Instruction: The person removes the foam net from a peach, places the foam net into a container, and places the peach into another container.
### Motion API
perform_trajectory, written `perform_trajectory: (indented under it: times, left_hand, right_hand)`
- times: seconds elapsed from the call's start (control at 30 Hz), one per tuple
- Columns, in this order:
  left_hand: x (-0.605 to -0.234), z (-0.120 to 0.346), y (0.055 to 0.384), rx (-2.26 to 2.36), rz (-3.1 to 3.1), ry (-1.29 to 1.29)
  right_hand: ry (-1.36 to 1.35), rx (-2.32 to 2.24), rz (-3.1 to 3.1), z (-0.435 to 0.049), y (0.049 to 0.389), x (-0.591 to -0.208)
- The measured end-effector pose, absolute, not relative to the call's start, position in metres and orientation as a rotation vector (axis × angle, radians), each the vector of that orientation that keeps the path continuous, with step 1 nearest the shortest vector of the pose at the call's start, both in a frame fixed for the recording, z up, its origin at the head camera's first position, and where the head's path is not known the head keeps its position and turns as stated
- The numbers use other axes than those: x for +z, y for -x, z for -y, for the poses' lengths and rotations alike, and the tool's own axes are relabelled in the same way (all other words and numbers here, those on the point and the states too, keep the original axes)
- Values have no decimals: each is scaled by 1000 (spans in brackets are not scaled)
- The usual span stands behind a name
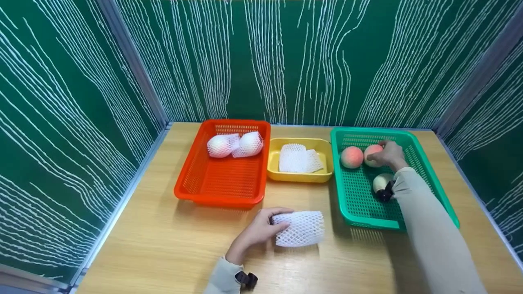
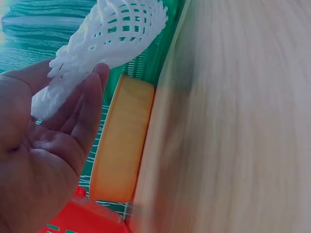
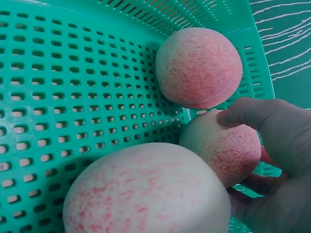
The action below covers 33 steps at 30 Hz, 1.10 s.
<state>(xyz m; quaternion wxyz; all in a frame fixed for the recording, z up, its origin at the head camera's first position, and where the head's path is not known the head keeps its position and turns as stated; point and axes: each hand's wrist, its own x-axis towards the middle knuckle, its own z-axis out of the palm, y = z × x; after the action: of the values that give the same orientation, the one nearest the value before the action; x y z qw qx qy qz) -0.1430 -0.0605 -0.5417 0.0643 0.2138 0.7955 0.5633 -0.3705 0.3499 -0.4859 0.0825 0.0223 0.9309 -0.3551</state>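
My left hand (image 1: pixel 260 227) holds a white foam fruit net (image 1: pixel 301 229) above the front of the table, pinching it between thumb and fingers. The net's open mesh (image 2: pixel 127 30) shows in the left wrist view. In the green basket (image 1: pixel 354 216), my right hand (image 1: pixel 391 156) grips a pink peach (image 3: pixel 221 145), thumb on top and fingers around its side. Beside it lies another peach (image 1: pixel 352 157), almost touching. A third, paler peach (image 1: pixel 381 182) sits nearer the front, partly hidden behind the wrist strap in the head view.
At the left stands a red basket (image 1: pixel 229 199) with two net-wrapped peaches (image 1: pixel 221 145) at its back. A yellow tray (image 1: pixel 300 177) between the baskets holds a few foam nets (image 1: pixel 293 158). Green panels with white wavy lines (image 1: pixel 294 61) enclose the wooden table (image 1: pixel 163 245).
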Motion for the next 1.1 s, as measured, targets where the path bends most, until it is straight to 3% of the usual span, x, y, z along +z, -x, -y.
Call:
perform_trajectory:
  times: [0.3,0.73,1.1]
  left_hand:
    - [-543,61,145,1802,-2427,-700]
    - [-521,56,137,2058,-2453,-538]
    - [-506,52,131,2057,-2451,-556]
  right_hand:
    - [-13,-1089,-2778,-348,370,-481]
    - [86,-988,-2846,-354,364,-488]
    - [275,-728,-2802,-346,358,-454]
